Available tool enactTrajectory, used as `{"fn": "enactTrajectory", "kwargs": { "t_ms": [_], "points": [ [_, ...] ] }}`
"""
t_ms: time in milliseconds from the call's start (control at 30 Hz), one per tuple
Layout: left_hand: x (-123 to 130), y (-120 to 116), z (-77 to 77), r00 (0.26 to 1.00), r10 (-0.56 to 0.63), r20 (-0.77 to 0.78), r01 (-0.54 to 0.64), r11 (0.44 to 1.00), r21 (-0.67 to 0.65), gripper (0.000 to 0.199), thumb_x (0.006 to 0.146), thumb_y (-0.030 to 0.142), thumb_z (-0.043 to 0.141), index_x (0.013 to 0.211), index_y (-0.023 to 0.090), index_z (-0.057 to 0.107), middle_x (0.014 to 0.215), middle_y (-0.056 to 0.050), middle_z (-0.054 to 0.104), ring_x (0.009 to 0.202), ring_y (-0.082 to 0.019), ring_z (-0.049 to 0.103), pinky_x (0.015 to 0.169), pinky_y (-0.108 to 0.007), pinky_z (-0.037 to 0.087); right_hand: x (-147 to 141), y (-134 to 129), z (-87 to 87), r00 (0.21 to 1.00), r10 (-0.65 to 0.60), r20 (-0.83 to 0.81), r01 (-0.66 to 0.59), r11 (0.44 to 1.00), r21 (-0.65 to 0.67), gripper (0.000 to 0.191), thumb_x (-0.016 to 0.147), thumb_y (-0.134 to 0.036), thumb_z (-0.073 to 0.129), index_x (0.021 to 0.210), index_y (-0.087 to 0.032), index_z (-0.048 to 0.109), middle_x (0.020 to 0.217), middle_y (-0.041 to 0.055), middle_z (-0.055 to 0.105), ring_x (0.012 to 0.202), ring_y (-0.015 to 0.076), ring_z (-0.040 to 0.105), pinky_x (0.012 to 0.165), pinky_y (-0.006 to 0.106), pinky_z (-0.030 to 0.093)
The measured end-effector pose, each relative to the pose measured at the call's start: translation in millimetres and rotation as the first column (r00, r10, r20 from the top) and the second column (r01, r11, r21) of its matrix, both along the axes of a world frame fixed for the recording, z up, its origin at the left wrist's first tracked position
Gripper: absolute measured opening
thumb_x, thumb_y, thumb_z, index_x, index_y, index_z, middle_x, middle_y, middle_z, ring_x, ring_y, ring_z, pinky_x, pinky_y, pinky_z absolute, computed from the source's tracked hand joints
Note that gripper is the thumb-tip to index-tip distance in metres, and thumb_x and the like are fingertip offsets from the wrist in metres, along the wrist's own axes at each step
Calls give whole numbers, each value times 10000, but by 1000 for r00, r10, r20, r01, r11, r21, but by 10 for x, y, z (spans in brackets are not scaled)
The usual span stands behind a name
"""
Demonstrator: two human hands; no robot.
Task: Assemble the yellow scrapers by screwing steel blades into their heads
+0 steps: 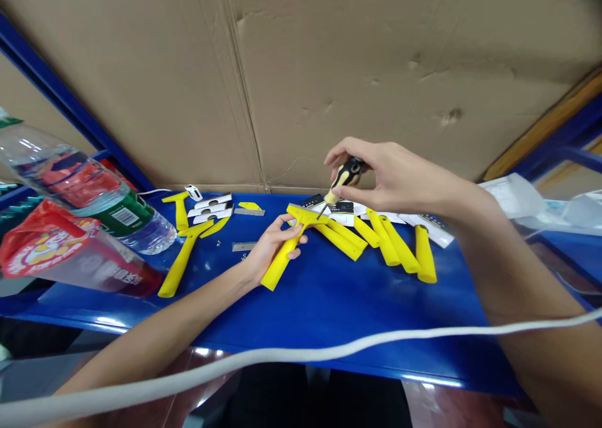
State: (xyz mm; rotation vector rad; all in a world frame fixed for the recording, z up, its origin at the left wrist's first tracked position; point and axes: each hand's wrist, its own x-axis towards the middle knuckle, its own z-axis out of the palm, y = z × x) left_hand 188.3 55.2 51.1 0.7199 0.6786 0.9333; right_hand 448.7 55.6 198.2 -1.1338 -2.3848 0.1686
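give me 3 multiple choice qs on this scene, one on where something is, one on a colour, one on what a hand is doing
1. Where is the screwdriver?
A. In the right hand
B. Inside the red bag
C. Under the water bottle

2. What colour is the tabletop?
A. Green
B. Blue
C. White

3. What is the left hand doing?
A. Pressing on the water bottle
B. Gripping a yellow scraper
C. Lying open, holding nothing

Answers:
1. A, the right hand's fingers pinch the black and yellow handle, with the shaft pointing down toward the scraper's head.
2. B, blue shows under the tools and around both forearms.
3. B, the left hand's fingers wrap around the scraper near its head.
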Motion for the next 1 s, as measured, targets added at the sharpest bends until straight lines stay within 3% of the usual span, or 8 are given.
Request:
{"fn": "enactTrajectory", "kwargs": {
  "t_ms": [133,233,333,533,667,833,1000],
  "points": [
    [13,-6,-37,1000,17,-15,-17,1000,15,528,798,129,947,1139,217,553,1139,-70,697,753,-112,684,451,-152,400,10,56,-47,989,-139,42,139,990,11,410,1052,-624,657,1240,-266,725,930,68,804,784,295,726,737,417,506],
    [15,-8,-54,1000,9,-19,-9,1000,22,513,801,129,945,1135,211,564,1134,-62,689,754,-113,688,446,-156,402,10,49,-40,999,-49,-1,49,999,1,281,1036,-498,687,1202,-276,728,1025,62,823,838,285,746,778,422,529],
    [9,0,-60,1000,10,-4,-10,1000,15,515,792,117,946,1122,207,562,1062,-44,676,741,-110,677,437,-152,389,-7,15,-20,999,42,-26,-43,998,-47,272,983,-392,722,1228,-275,712,1122,54,827,922,278,768,804,407,552],
    [7,-4,-57,1000,-4,17,3,999,33,511,792,102,940,1118,205,560,1030,-38,670,721,-106,660,430,-152,367,-20,1,-12,1000,-1,-11,1,1000,-1,273,998,-425,717,1221,-267,734,1072,60,830,899,277,772,808,405,548],
    [10,-8,-41,999,-3,37,2,1000,19,537,760,86,952,1109,211,562,997,-20,648,702,-100,639,428,-152,337,-30,-34,8,995,91,-39,-93,994,-49,417,958,-386,739,1355,-261,706,1151,74,831,944,292,788,835,422,578],
    [7,4,-37,998,-8,58,8,1000,13,560,738,83,966,1104,211,562,997,-18,640,671,-85,595,425,-159,314,-56,-51,5,998,15,-53,-14,1000,11,522,1000,-463,743,1472,-258,652,1056,65,844,860,305,777,794,444,568],
    [8,-1,-12,998,-15,55,14,1000,12,554,732,80,969,1072,213,553,968,-7,626,616,-64,537,418,-165,294,-45,-55,12,995,85,-43,-86,996,-34,614,992,-402,760,1565,-283,576,1110,72,853,948,316,788,807,435,582]
  ]
}}
